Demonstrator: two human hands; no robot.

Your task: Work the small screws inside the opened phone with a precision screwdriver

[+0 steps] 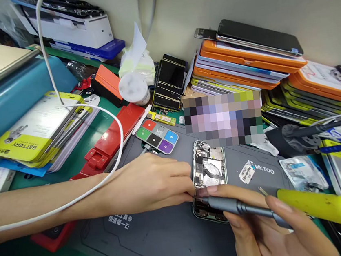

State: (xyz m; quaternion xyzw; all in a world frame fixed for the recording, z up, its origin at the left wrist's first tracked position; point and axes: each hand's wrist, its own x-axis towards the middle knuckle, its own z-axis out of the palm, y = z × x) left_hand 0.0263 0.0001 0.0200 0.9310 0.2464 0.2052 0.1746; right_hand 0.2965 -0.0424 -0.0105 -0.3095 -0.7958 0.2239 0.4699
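Note:
An opened phone (210,162), its circuit board and inner parts bare, lies on the grey work mat (157,232). My right hand (301,228) is closed round a slim grey screwdriver (239,207), whose front end points left over the lower part of the phone. From the left reaches my left hand (152,181), its fingertips pinched together at the phone's left edge, close to the front of the screwdriver. What these fingertips hold, if anything, is hidden.
A white cable (120,135) crosses above my left forearm. Beyond the hands sit a coloured magnetic pad (157,137) and a red tool (112,134). A razor blade packet (246,172) lies right of the phone; a yellow handle (324,205) is near my right hand. Stacked orange cases (242,56) stand behind.

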